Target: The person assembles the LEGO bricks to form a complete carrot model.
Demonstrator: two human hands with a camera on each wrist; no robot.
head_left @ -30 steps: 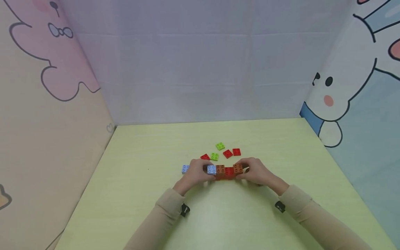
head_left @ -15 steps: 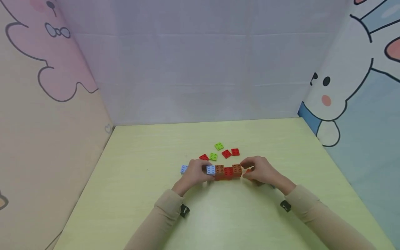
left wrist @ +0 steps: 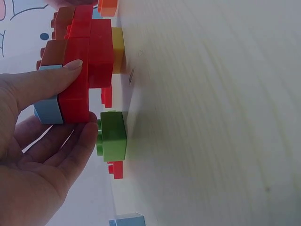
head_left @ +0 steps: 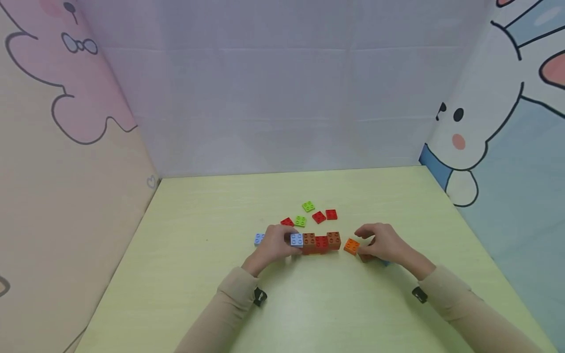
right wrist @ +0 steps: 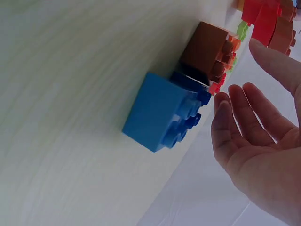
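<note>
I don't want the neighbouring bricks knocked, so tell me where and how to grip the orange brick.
Best come down from above with the right hand and pinch its far and near side walls: the orange brick lies studs up, and the brown brick sits close on its right, probably leaving little room there.

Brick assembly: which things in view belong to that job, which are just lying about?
In the job: brick assembly, gripped by the left hand; probably the orange brick, brown brick and blue bricks near the right hand.

Likely just lying about: red bricks, green bricks, far-left blue brick.
</note>
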